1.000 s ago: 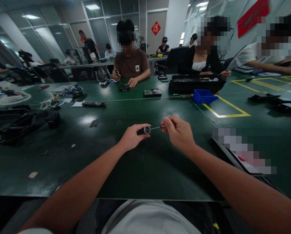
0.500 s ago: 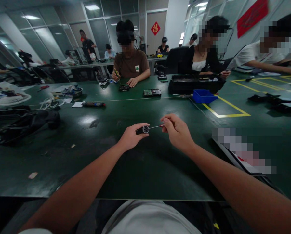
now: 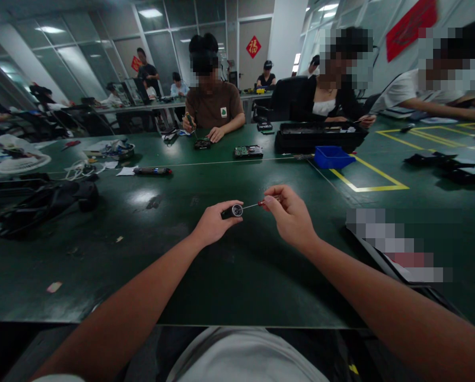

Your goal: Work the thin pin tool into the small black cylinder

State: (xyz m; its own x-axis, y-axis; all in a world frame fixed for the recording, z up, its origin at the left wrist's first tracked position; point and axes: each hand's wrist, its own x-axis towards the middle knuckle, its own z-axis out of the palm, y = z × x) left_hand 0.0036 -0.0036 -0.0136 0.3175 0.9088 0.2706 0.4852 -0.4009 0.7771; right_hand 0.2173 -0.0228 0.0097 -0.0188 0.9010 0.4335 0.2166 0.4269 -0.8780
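Now: left hand (image 3: pixel 212 224) pinches small black cylinder (image 3: pixel 228 212) over green table (image 3: pixel 237 276); right hand (image 3: pixel 291 215) grips thin screwdriver (image 3: pixel 257 204), tip at cylinder's end face. Risk — cylinder unsupported, tip may slip off.

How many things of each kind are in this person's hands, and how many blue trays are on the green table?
black cylinder: 1, in the left hand
screwdriver: 1, in the right hand
blue tray: 1
Total: 3
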